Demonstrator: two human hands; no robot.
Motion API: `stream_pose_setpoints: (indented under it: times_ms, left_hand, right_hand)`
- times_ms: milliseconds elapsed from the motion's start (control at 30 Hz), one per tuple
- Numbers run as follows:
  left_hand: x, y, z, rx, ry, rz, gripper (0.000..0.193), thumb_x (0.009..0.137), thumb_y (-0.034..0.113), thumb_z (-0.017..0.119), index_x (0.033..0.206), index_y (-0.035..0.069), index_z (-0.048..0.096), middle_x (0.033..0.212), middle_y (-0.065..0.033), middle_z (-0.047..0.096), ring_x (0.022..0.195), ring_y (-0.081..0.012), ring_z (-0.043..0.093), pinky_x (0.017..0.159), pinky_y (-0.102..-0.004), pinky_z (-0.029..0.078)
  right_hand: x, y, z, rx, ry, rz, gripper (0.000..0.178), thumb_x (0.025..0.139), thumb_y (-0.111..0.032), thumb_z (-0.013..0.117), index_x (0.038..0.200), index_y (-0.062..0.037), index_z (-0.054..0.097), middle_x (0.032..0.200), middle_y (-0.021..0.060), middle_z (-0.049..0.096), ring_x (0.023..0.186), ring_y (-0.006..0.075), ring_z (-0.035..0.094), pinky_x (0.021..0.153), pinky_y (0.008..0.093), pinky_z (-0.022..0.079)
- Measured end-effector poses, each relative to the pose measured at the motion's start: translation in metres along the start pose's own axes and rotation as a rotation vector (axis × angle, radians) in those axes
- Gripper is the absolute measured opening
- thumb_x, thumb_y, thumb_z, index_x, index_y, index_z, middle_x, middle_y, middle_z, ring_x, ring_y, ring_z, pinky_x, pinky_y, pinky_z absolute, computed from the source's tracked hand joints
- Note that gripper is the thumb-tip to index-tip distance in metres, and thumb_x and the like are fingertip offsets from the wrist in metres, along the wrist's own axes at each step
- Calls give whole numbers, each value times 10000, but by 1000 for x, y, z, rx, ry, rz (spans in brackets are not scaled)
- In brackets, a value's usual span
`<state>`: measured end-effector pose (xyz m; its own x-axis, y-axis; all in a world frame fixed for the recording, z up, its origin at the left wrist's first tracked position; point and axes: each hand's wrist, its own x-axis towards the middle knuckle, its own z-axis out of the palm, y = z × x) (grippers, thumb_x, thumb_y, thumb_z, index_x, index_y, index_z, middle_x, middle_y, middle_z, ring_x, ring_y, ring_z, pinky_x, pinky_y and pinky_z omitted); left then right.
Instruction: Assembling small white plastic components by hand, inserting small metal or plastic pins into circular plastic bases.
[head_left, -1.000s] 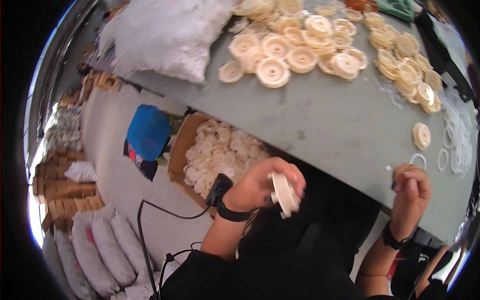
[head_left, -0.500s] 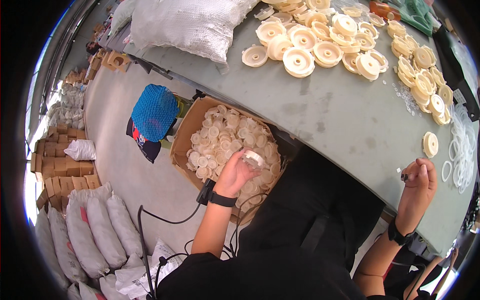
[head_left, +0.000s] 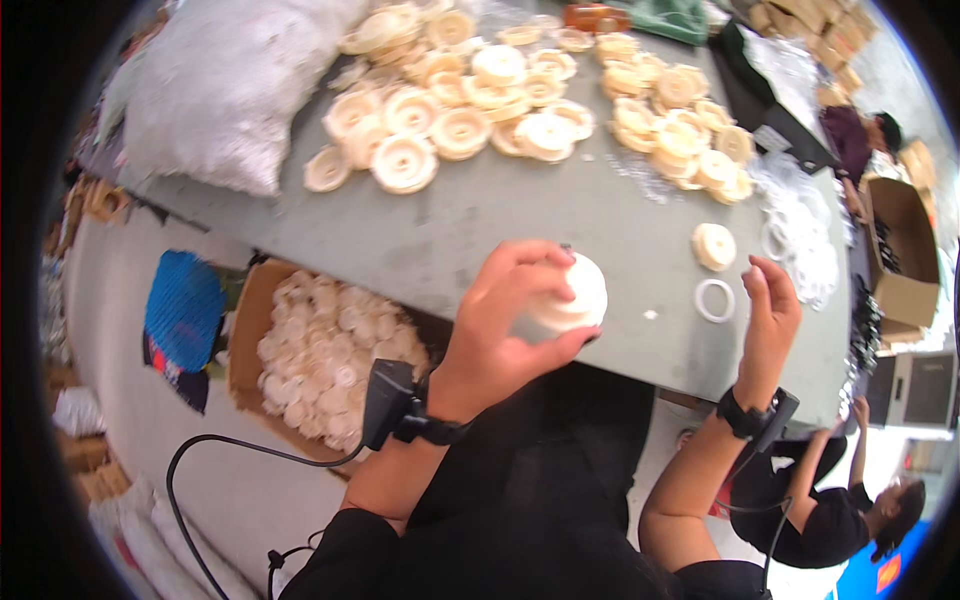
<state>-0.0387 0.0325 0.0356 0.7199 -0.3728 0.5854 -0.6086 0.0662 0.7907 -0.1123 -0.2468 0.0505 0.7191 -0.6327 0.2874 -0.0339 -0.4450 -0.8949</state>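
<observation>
My left hand (head_left: 510,320) is wrapped round a pale round plastic part (head_left: 578,292), held above the near edge of the table, slightly blurred. Beside the white rings, at the table's right, my right hand (head_left: 770,325) is raised with its fingers curled together; whatever is between them, if anything, I cannot make out. Just left of those fingers a single white ring (head_left: 714,316) lies flat. Behind that ring rests one cream plastic disc (head_left: 713,247), apart from the others. A heap of translucent white rings (head_left: 805,250) is to the right of the hand.
Piles of cream flanged discs (head_left: 460,132) and a second pile (head_left: 680,140) cover the far table (head_left: 480,215). Small clear washers (head_left: 640,178) lie by them. A white woven sack (head_left: 230,100) sits far left. A carton (head_left: 250,370) of pale parts stands below. Another person (head_left: 840,510) is at right.
My left hand has risen from over the carton to above the table edge, carrying the round part. A white ring now lies apart near my right hand. The whole view has swung rightward.
</observation>
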Motion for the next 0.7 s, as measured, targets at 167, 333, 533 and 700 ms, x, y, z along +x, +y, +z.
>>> stream_pose_setpoints:
  times_ms: [167, 333, 533, 700]
  left_hand:
    - [10, -16, 50, 481, -276, -82, 301, 686, 145, 729, 882, 58, 517, 1224, -157, 491, 1101, -356, 468, 909, -419, 394]
    - [11, -19, 44, 378, -274, -137, 316, 685, 160, 736, 899, 56, 528, 1315, -167, 449, 1149, -360, 450, 919, -411, 391]
    - [7, -22, 34, 20, -20, -200, 365, 720, 219, 732, 1006, 55, 575, 1215, -134, 516, 1108, -311, 487, 932, -366, 379]
    - [13, 20, 25, 167, -169, -220, 360, 773, 273, 697, 1048, 61, 601, 1043, -95, 600, 973, -258, 530, 881, -360, 384]
  right_hand:
    - [33, 14, -42, -352, -22, -50, 231, 805, -141, 662, 994, -11, 633, 805, 54, 619, 735, 124, 559, 667, 255, 453]
    - [22, 8, -33, -636, -381, 128, 228, 763, -118, 687, 920, 25, 604, 727, 31, 572, 655, 118, 501, 593, 276, 432]
    - [-3, 2, -16, -253, -395, 197, 107, 804, -57, 651, 858, 4, 581, 733, 2, 565, 654, 82, 502, 602, 227, 417]
    - [-35, -45, 19, 277, -499, 299, 119, 787, -9, 684, 851, -9, 585, 740, 4, 601, 659, 63, 555, 605, 183, 435]
